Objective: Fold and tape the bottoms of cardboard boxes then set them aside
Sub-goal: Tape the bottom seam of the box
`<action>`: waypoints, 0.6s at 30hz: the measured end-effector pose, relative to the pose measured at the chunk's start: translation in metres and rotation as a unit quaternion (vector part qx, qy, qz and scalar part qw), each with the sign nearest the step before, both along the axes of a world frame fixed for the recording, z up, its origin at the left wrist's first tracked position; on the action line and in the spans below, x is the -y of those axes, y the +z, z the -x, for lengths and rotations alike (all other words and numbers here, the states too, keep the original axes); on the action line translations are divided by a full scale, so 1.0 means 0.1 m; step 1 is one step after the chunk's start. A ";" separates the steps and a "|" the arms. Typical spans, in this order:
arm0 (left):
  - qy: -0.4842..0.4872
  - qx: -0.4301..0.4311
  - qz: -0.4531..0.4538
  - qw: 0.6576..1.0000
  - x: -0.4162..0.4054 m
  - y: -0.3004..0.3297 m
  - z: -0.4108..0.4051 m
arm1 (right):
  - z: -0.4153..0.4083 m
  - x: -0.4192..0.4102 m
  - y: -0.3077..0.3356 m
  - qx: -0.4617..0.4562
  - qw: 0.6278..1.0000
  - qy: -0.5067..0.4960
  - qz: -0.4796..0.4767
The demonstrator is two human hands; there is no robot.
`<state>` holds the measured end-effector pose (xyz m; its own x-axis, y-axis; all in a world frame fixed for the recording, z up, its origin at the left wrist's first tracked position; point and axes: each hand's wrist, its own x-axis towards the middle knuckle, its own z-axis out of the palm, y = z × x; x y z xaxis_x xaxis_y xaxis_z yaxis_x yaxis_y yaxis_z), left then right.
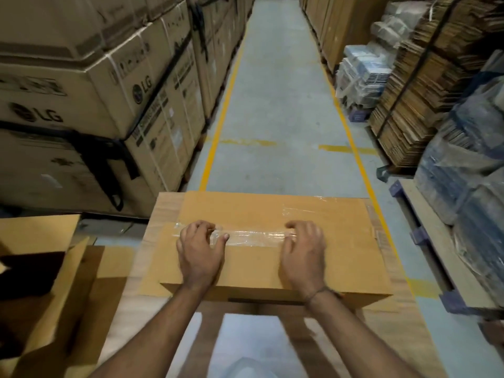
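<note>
Apparently both hands, left hand [197,248] and right hand [304,251], press curled fingertips onto the taped box [272,214].

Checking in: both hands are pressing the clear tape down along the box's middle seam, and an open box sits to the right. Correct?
Not quite. In the head view the open box sits to the left. The left hand and right hand do press the clear tape along the box seam.

Obscured and truncated regions, head view.
Open box [41,282] cut by left edge; print on stacked cartons [152,110] blurred; tape [256,236] ends hidden beneath hands.
</note>
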<state>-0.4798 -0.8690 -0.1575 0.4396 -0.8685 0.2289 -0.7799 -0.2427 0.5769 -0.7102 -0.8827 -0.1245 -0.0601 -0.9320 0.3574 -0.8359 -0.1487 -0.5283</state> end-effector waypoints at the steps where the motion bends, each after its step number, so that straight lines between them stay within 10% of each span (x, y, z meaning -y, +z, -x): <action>1: -0.007 0.001 0.006 1.000 -0.01 -0.01 -0.04 | -0.17 -0.09 -0.07 -0.030 0.999 0.033 -0.002; 18: -0.137 0.178 0.044 0.973 0.07 -0.01 -0.36 | -0.55 -0.46 -0.43 -0.140 0.985 0.078 -0.067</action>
<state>-0.4440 -0.8762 -0.1581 0.0735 -0.9120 0.4036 -0.9626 0.0410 0.2679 -0.6554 -0.8365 -0.1679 0.1701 -0.9622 0.2126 -0.9242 -0.2307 -0.3045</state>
